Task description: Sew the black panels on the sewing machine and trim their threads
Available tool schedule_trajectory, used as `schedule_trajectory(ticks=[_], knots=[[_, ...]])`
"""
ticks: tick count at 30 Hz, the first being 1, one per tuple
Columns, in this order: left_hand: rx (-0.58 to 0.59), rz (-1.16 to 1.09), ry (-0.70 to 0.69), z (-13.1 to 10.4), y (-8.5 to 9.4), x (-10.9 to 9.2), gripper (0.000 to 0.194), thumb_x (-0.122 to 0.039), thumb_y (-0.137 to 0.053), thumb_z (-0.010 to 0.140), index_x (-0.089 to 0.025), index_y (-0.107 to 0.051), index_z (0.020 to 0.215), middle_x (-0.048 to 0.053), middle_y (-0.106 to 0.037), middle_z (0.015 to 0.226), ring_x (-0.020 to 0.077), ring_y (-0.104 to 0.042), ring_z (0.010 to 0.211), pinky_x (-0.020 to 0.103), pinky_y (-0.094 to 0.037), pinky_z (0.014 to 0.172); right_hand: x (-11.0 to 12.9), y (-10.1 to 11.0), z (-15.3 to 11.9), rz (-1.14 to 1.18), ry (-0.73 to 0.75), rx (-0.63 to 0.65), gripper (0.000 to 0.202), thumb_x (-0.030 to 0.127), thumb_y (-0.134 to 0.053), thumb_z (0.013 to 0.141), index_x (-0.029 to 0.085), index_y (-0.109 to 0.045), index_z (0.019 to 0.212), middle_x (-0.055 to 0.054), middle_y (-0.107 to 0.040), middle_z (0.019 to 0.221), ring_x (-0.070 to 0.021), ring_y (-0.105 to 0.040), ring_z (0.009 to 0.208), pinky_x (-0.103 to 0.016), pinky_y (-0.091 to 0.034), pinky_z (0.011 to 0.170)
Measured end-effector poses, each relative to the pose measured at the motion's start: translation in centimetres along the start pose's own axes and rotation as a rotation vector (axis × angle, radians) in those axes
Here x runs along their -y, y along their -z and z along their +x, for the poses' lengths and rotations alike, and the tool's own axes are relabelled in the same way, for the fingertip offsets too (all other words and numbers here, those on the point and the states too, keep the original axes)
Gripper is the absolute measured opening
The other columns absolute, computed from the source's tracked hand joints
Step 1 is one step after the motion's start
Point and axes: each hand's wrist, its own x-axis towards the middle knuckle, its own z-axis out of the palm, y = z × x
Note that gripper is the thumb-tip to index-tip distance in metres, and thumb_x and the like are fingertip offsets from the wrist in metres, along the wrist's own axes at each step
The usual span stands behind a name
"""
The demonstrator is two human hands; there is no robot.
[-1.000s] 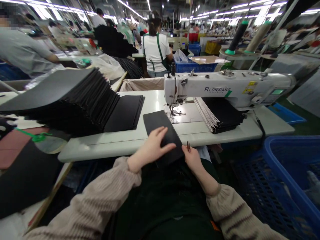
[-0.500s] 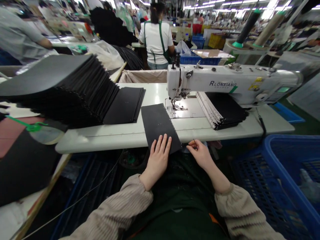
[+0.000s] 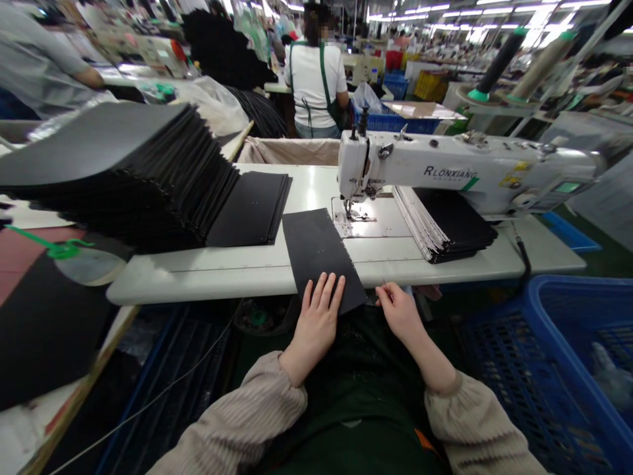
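A flat black panel (image 3: 320, 247) lies on the sewing table, its near end reaching past the front edge. My left hand (image 3: 319, 316) rests flat on that near end, fingers stretched out. Just off the panel's near right corner, my right hand (image 3: 399, 309) is closed in a pinch. Something thin and dark shows at its fingertips, too small to name. The sewing machine (image 3: 410, 158) stands behind, its needle and presser foot (image 3: 349, 210) to the right of the panel's far end. A thin pile of black panels (image 3: 250, 208) lies to the left.
A tall stack of black sheets (image 3: 163, 178) occupies the table's left side. Under the machine arm sits another pile of panels (image 3: 445, 224) with pale edges. A blue plastic basket (image 3: 539, 330) stands at the right. A co-worker (image 3: 316, 79) sits beyond the table.
The view has shifted slightly. My left hand still lies on the panel, and my right hand stays pinched near its corner with little visible movement.
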Motion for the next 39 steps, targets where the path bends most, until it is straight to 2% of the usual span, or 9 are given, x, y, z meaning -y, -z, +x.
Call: schedule_trajectory(ticks=[4, 10, 14, 18, 22, 26, 29, 33, 39], knots=[[0.001, 0.005, 0.007, -0.1, -0.1, -0.1, 0.071, -0.007, -0.043, 0.089, -0.015, -0.020, 0.155, 0.014, -0.019, 0.161, 0.0307, -0.012, 0.149, 0.054, -0.017, 0.120, 0.8, -0.4, -0.3, 0.032, 0.017, 0.105, 0.025, 0.042, -0.052, 0.092, 0.022, -0.057, 0.077, -0.001, -0.069, 0.073, -0.0173, -0.063, 0.071, -0.027, -0.041, 0.069], [0.018, 0.013, 0.024, -0.3, 0.0, -0.3, 0.073, -0.008, -0.042, 0.089, -0.016, -0.014, 0.156, 0.013, -0.010, 0.162, 0.0304, -0.008, 0.150, 0.054, -0.014, 0.120, 1.1, 0.5, -0.1, 0.028, -0.007, 0.144, 0.021, 0.030, -0.042, 0.095, 0.021, -0.058, 0.084, -0.002, -0.071, 0.076, -0.0186, -0.066, 0.077, -0.029, -0.042, 0.072], [0.020, 0.017, 0.025, -0.4, 0.0, -0.4, 0.073, -0.009, -0.042, 0.089, -0.015, -0.013, 0.156, 0.013, -0.010, 0.162, 0.0303, -0.007, 0.150, 0.054, -0.013, 0.120, 1.5, 0.9, -0.2, 0.029, 0.005, 0.155, 0.021, 0.038, -0.048, 0.093, 0.022, -0.057, 0.084, -0.002, -0.070, 0.081, -0.0180, -0.064, 0.077, -0.029, -0.042, 0.072], [0.033, 0.024, 0.027, -0.6, 0.0, -0.5, 0.071, -0.009, -0.042, 0.090, -0.014, -0.017, 0.155, 0.014, -0.010, 0.162, 0.0310, -0.006, 0.150, 0.055, -0.013, 0.120, 2.3, -0.3, 0.2, -0.032, 0.031, 0.066, 0.026, 0.047, -0.062, 0.085, 0.023, -0.055, 0.092, 0.000, -0.066, 0.082, -0.0172, -0.060, 0.074, -0.027, -0.040, 0.068], [0.054, 0.024, 0.035, -1.2, 0.1, -0.7, 0.070, -0.009, -0.042, 0.090, -0.015, -0.018, 0.155, 0.013, -0.010, 0.162, 0.0328, -0.004, 0.149, 0.056, -0.014, 0.119, 2.4, -1.4, 1.1, -0.141, 0.089, 0.059, 0.016, 0.039, -0.052, 0.091, 0.023, -0.055, 0.087, -0.001, -0.065, 0.081, -0.0178, -0.060, 0.076, -0.027, -0.037, 0.066], [0.078, 0.021, 0.043, -1.8, 0.2, -0.6, 0.072, -0.009, -0.044, 0.088, -0.016, -0.018, 0.155, 0.012, -0.010, 0.162, 0.0343, -0.004, 0.149, 0.058, -0.013, 0.119, 1.6, -0.6, 1.6, -0.160, 0.046, 0.019, 0.016, 0.030, -0.042, 0.095, 0.022, -0.053, 0.086, -0.004, -0.066, 0.079, -0.0195, -0.061, 0.076, -0.028, -0.036, 0.066], [0.088, 0.019, 0.033, -2.2, 0.3, -0.5, 0.074, -0.011, -0.046, 0.088, -0.017, -0.017, 0.156, 0.012, -0.010, 0.162, 0.0342, -0.005, 0.149, 0.058, -0.013, 0.119, 1.5, -0.1, 1.6, -0.145, 0.029, 0.039, 0.021, 0.032, -0.039, 0.097, 0.022, -0.053, 0.084, -0.003, -0.068, 0.078, -0.0185, -0.063, 0.075, -0.027, -0.037, 0.067], [0.092, 0.025, 0.025, -2.9, 0.4, -0.6, 0.074, -0.014, -0.048, 0.088, -0.017, -0.018, 0.156, 0.013, -0.011, 0.162, 0.0348, -0.006, 0.149, 0.059, -0.014, 0.119, 2.5, -1.1, 1.5, -0.145, 0.058, 0.082, 0.021, 0.040, -0.048, 0.094, 0.023, -0.055, 0.084, -0.001, -0.068, 0.080, -0.0181, -0.063, 0.076, -0.026, -0.038, 0.066], [0.114, 0.026, 0.061, -3.5, 0.6, -0.5, 0.075, -0.016, -0.050, 0.088, -0.017, -0.017, 0.156, 0.015, -0.009, 0.162, 0.0366, -0.004, 0.149, 0.061, -0.012, 0.118, 3.1, -1.8, 1.8, -0.167, 0.084, 0.096, 0.022, 0.034, -0.041, 0.097, 0.022, -0.054, 0.082, -0.003, -0.068, 0.077, -0.0186, -0.063, 0.074, -0.027, -0.037, 0.065]])
